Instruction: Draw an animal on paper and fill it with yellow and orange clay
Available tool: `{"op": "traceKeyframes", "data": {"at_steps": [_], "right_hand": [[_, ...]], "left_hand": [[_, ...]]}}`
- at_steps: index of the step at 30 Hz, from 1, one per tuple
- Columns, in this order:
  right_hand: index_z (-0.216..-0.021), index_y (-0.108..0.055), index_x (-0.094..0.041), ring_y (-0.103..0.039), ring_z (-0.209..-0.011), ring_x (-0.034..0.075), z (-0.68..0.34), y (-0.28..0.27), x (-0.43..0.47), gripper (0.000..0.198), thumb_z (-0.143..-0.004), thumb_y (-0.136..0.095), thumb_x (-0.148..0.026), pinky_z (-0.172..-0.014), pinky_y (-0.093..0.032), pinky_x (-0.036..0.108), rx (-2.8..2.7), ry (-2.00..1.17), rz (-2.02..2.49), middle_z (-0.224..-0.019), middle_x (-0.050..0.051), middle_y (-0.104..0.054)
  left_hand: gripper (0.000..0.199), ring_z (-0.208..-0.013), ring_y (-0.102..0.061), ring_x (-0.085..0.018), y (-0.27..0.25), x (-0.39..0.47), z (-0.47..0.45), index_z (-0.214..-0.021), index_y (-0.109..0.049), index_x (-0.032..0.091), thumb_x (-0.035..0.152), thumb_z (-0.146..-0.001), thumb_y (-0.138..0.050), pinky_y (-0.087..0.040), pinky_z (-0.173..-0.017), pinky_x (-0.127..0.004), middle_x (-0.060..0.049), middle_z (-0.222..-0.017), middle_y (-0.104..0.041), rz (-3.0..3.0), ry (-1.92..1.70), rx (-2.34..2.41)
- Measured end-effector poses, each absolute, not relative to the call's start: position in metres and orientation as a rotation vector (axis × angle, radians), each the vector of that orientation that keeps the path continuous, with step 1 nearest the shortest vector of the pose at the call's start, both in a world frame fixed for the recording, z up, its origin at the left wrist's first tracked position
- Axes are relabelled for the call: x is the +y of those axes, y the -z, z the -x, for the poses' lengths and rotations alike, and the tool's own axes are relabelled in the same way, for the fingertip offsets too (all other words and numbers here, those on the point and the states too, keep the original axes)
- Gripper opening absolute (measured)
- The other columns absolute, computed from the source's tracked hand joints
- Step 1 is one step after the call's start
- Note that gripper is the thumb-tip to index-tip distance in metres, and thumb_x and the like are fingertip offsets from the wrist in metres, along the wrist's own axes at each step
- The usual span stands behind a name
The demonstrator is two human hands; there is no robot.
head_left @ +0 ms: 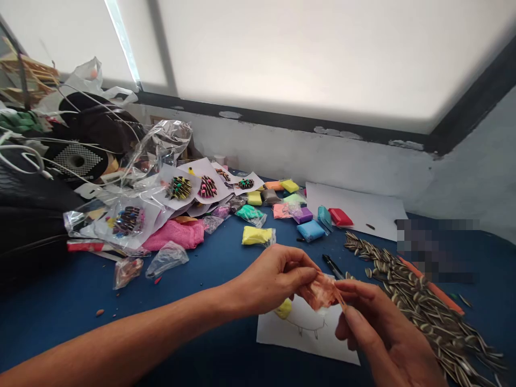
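Note:
My left hand (282, 277) grips a small clear packet of orange-brown modelling clay (322, 292) between thumb and fingers. On its other side, my right hand (374, 317) pinches a stretched strand at the packet's edge; whether that is clay or plastic I cannot tell. Both hands hover over a white sheet of paper (306, 336) bearing a pencil drawing with short legs. A lump of yellow clay (284, 309) lies on the drawing, partly behind my left hand. Just beyond the packet is a black pen (332, 266).
Sunflower seeds (427, 306) spread along the right beside an orange strip (433, 287). Coloured clay packets (311, 230) lie behind my hands. Seed-and-clay figures on paper (179, 188), a pink cloth (175, 235) and plastic wrappers (167, 259) crowd the left. A filament spool (78, 161) stands farther back.

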State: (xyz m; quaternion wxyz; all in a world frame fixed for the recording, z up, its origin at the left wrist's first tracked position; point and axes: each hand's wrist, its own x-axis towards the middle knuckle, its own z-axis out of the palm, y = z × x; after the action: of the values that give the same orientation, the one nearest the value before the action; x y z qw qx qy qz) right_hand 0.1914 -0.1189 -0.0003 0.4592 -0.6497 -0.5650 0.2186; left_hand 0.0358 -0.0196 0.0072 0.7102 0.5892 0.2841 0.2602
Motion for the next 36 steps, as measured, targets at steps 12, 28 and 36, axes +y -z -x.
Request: {"op": "traceKeyframes", "data": {"at_steps": [12, 28, 36], "right_hand": [[-0.096, -0.073, -0.029, -0.059, -0.053, 0.011, -0.21, 0.003, -0.109, 0.033, -0.075, -0.068, -0.055, -0.05, -0.052, 0.019, -1.318, -0.867, 1.643, -0.067, -0.001, -0.068], [-0.105, -0.068, -0.031, -0.058, -0.055, 0.011, -0.204, 0.019, -0.11, 0.037, -0.074, -0.071, -0.051, -0.046, -0.047, 0.019, -1.319, -0.994, 1.581, -0.074, -0.002, -0.07], [-0.097, -0.066, -0.03, -0.072, -0.082, 0.017, -0.201, 0.008, -0.112, 0.032, -0.072, -0.074, -0.048, -0.069, -0.057, 0.021, -1.263, -0.859, 1.54, -0.089, 0.0, -0.074]], "left_hand": [[0.019, -0.083, -0.063, -0.012, -0.004, -0.015, -0.024, -0.102, -0.063, 0.011, 0.021, -0.086, -0.064, -0.046, -0.069, -0.021, -0.007, -0.091, -0.07, -1.514, -0.474, 0.503], [0.011, -0.074, -0.063, -0.011, -0.006, -0.015, -0.022, -0.073, -0.06, 0.012, 0.012, -0.084, -0.058, -0.043, -0.063, -0.018, -0.003, -0.077, -0.07, -1.828, -0.542, 0.615], [0.029, -0.072, -0.059, -0.011, -0.01, -0.008, -0.017, -0.101, -0.065, 0.014, 0.04, -0.09, -0.057, -0.048, -0.065, -0.022, -0.005, -0.088, -0.066, -1.623, -0.355, 0.493]]}}
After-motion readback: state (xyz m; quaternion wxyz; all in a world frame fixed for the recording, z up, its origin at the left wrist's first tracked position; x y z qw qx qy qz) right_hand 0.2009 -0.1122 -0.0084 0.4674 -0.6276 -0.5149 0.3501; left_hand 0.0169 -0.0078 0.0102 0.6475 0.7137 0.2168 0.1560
